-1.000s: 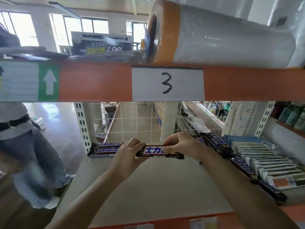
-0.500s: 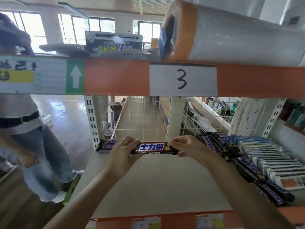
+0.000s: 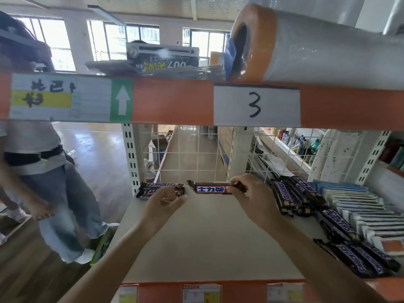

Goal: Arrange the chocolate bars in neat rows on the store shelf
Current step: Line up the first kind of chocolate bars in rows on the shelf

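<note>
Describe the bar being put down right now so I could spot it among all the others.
Find the orange beam with the paper "3"; on the shelf below it, at the back by the wire grid, the right hand pinches one bar by its end. Unlike its neighbours, which read SNICKERS, this bar's label shows Chinese characters, and it lies crosswise just right of the stack at the back left.

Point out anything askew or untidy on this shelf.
The loose Snickers bars on the right lie jumbled at mixed angles, some overlapping, not in rows. The two bars at the back left lie straight.
</note>
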The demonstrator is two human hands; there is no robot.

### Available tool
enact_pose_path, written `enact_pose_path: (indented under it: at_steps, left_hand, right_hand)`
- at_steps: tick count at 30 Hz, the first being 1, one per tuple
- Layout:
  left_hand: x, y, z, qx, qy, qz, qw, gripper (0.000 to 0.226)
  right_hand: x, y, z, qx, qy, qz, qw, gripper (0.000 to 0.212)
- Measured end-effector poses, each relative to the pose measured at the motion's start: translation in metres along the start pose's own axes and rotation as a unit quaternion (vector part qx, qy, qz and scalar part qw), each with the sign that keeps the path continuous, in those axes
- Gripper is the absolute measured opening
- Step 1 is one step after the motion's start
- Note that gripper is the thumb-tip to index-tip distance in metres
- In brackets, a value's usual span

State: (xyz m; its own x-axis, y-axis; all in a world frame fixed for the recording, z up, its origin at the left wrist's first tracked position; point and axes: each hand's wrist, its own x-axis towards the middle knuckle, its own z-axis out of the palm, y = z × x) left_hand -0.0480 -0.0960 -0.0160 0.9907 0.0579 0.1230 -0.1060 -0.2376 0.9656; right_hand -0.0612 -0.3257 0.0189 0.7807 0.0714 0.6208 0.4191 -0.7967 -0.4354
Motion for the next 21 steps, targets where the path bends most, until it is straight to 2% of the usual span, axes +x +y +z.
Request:
enact_pose_path:
  at_steps: [1, 4, 8, 11, 14, 17, 21]
  left_hand:
    - [-0.001, 0.002, -0.002, -0.052, -0.019, -0.054, 0.997, 0.022]
    - [-0.004, 0.003, -0.01, -0.127, -0.087, -0.159, 0.975, 0.051]
    - [-0.004, 0.004, -0.006, -0.15, -0.147, -0.205, 0.956, 0.066]
    - [-0.008, 0.008, -0.002, -0.194, -0.171, -0.207, 0.943, 0.062]
    - [-0.011, 0.011, 0.0, -0.213, -0.158, -0.182, 0.947, 0.04]
    - [-0.012, 0.011, -0.001, -0.243, -0.138, -0.157, 0.947, 0.024]
    - [-0.01, 0.011, -0.001, -0.274, -0.112, -0.144, 0.944, 0.02]
  right_hand:
    - [-0.002, 0.002, 0.001, -0.054, 0.038, -0.085, 0.994, 0.015]
    - [-0.008, 0.006, 0.001, -0.161, 0.136, -0.3, 0.93, 0.012]
    - [-0.015, 0.0, 0.0, -0.219, 0.175, -0.426, 0.86, 0.015]
    - [-0.022, 0.0, -0.001, -0.246, 0.164, -0.484, 0.823, 0.014]
    - [-0.024, 0.002, -0.001, -0.261, 0.154, -0.517, 0.8, 0.019]
    - [-0.025, 0.005, 0.0, -0.265, 0.149, -0.518, 0.799, 0.022]
    - [-0.024, 0.012, 0.004, -0.273, 0.132, -0.484, 0.821, 0.021]
